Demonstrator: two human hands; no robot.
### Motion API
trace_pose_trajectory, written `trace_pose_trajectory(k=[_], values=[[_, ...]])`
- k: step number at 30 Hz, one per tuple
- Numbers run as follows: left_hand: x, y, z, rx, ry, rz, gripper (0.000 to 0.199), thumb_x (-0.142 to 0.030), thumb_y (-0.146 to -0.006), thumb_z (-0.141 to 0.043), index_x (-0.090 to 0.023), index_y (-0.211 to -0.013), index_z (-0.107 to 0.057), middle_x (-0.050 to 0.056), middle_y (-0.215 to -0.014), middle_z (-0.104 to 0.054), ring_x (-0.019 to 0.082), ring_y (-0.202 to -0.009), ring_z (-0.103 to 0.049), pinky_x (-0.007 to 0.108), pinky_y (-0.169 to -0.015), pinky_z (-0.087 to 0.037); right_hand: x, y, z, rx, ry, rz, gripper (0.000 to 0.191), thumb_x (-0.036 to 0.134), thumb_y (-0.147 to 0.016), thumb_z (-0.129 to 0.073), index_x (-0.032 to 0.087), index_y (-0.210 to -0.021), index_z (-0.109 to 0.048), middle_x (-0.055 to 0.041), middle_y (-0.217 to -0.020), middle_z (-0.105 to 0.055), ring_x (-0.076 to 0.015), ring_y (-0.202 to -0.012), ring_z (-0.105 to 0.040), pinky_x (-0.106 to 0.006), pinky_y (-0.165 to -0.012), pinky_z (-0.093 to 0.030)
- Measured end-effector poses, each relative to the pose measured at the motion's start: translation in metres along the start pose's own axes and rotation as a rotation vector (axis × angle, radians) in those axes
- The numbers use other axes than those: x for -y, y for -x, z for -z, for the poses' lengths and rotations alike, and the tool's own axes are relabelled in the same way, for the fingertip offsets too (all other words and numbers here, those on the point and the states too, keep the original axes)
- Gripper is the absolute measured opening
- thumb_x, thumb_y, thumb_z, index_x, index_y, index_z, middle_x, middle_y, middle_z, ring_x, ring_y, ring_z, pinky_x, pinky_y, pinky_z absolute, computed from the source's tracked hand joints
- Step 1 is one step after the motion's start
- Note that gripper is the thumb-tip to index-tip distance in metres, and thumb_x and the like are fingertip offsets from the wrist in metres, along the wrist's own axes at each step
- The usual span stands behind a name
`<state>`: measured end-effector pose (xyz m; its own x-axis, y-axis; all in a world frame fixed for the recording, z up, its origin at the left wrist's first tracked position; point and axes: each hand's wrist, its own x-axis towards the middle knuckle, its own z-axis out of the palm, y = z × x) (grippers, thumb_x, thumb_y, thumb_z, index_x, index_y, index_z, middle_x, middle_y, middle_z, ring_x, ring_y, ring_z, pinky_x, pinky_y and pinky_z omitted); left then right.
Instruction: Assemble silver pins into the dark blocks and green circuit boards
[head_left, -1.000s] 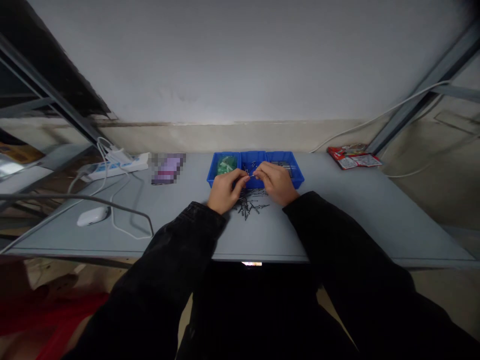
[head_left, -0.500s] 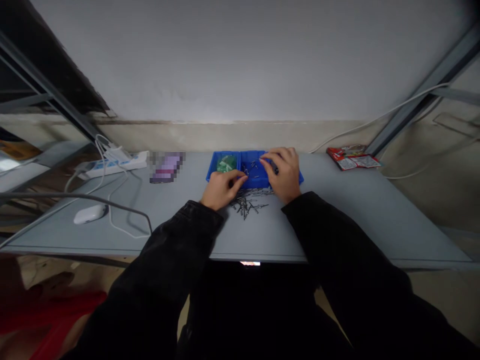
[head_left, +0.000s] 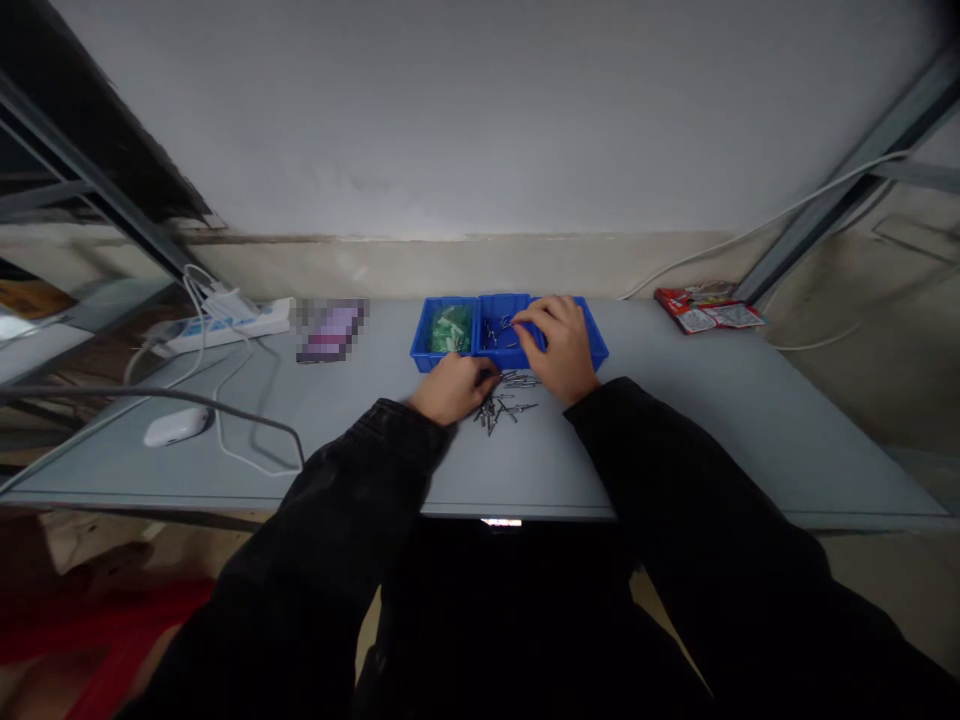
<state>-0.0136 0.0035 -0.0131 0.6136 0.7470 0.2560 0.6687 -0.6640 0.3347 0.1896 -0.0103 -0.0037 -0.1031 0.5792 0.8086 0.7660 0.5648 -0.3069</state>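
My left hand (head_left: 454, 387) is low at the front edge of the blue bins, thumb and fingers closed beside loose thin metal pieces (head_left: 519, 380). Whatever it pinches is hidden. Over the middle blue bin (head_left: 504, 358), my right hand (head_left: 561, 345) has thumb and forefinger drawn together; anything between them is too small to name. Inside that bin lie several slim metal pieces (head_left: 491, 333). More such pieces (head_left: 495, 412) are heaped on the table just in front. A green plastic bag (head_left: 450, 330) with pale items fills the left blue bin (head_left: 421, 355). My right hand partly covers the right blue bin (head_left: 598, 345).
To the left are a blurred phone (head_left: 334, 330), a white power strip (head_left: 225, 328) with cables, and a white earbud case (head_left: 177, 426). A red snack packet (head_left: 709, 308) lies at the back right. Behind the grey table (head_left: 690, 440) rises a wall (head_left: 510, 130).
My left hand has dropped from the bin's front rim to the metal pieces on the table. My right hand has shifted slightly left over the middle bin.
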Motion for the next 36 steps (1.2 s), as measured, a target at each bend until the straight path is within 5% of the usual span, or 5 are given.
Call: trace_pose_trajectory(k=[8,18,36], values=[[-0.001,0.003,0.001,-0.075,0.074,-0.046,0.01,-0.02,-0.092,-0.065,-0.019,-0.093,-0.075,-0.003,-0.056,-0.058,0.014,-0.048,-0.052,0.028,-0.059,-0.045,0.005,0.0,0.002,0.038,-0.022,0.047,0.01,0.022,-0.098,-0.059,0.023,-0.095,-0.069,-0.0048,-0.097,-0.069,-0.0261,-0.098,-0.057,-0.044,-0.089,-0.042],[-0.009,0.005,0.006,-0.387,0.178,-0.043,0.015,-0.03,-0.099,-0.064,-0.018,-0.103,-0.072,-0.007,-0.056,-0.054,0.009,-0.048,-0.045,0.025,-0.06,-0.042,0.004,0.001,0.001,0.14,-0.078,0.091,0.027,0.034,-0.104,-0.051,0.021,-0.084,-0.064,-0.0054,-0.089,-0.067,-0.0248,-0.092,-0.055,-0.043,-0.088,-0.043],[-0.012,0.006,0.007,-0.431,0.217,-0.087,0.018,-0.029,-0.097,-0.068,-0.019,-0.112,-0.069,-0.008,-0.057,-0.058,0.009,-0.049,-0.052,0.024,-0.061,-0.047,0.002,0.002,-0.001,0.189,-0.08,0.106,0.036,0.039,-0.106,-0.05,0.022,-0.074,-0.054,-0.0038,-0.078,-0.062,-0.0219,-0.082,-0.051,-0.038,-0.078,-0.037]])
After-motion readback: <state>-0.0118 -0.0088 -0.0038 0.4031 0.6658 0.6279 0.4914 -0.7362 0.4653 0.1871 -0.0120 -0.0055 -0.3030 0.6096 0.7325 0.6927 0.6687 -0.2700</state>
